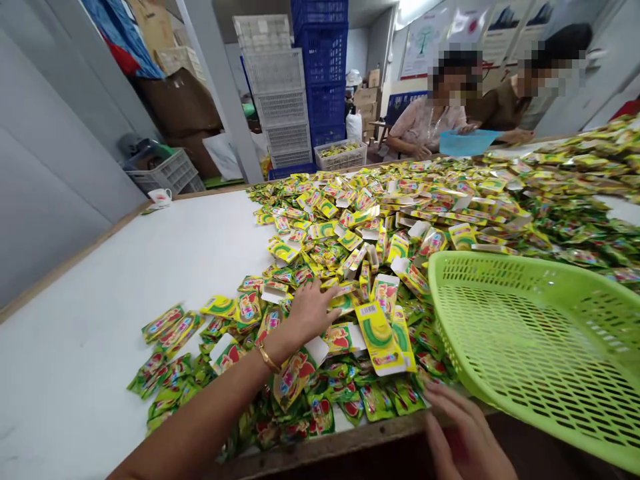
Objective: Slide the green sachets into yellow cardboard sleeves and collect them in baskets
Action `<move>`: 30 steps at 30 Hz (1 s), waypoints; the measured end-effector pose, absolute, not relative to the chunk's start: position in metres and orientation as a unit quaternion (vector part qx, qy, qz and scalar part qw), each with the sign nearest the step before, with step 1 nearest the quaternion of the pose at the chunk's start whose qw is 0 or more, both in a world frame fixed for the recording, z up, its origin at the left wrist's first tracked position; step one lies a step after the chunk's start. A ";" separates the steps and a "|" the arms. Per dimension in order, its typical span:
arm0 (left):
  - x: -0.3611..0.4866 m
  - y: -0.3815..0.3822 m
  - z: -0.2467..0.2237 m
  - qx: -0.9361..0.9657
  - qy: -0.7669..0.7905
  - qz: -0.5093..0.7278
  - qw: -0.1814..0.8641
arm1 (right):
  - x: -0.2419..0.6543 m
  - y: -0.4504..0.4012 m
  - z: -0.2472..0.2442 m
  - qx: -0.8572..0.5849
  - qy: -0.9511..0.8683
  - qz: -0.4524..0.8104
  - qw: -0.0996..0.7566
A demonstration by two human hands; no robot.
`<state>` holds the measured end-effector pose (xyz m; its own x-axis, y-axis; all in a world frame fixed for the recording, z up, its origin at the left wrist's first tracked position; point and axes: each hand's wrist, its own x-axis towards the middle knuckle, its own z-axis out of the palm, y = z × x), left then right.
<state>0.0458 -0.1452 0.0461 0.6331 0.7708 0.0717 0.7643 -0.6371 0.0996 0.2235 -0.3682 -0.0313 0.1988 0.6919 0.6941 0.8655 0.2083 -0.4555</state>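
My left hand (311, 311), a gold bracelet (269, 359) at its wrist, reaches into the pile of small yellow candy boxes (383, 339). Its fingers are spread over the boxes and seem to touch them, though part of the fingertips is hard to see. Around and below the forearm lie green candy packets (320, 415). By the table's front edge, my right hand (465, 433) is open, with fingers stretched out and thumb apart, near the green packets. To its right a green plastic basket (467, 373) stands at the table edge, nothing seen inside it.
The white table (195, 247) has a wooden rim. A cup (160, 196) stands at its far left corner. Two people sit at the far side, by a blue basket (465, 143). Stacked white crates (280, 93) and blue crates (325, 73) rise behind the table.
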 end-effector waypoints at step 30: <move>-0.002 -0.027 0.052 0.789 0.491 0.267 0.256 | 0.144 -0.160 0.027 -0.646 -0.732 -0.032 0.212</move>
